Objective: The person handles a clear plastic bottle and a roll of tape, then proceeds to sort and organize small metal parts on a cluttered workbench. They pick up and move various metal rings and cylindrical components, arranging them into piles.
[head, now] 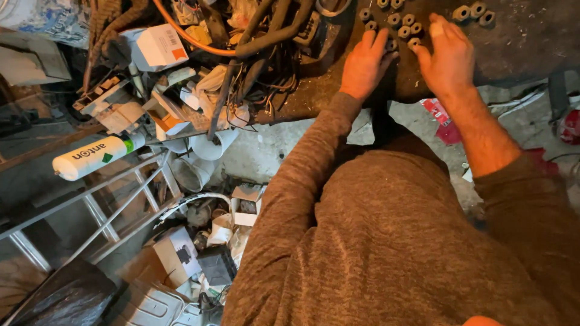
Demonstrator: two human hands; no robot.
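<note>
Nuts (403, 25): dark, hexagonal, closely clustered.

Dim warm light, deep shadows lower left, perhaps slight edge distortion.

Cluttered workshop, tangled cables (266, 36), ladder (103, 211)

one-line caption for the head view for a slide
Both hands, left hand and right hand, rest among small dark hexagonal metal nuts on a grimy workbench.
</note>
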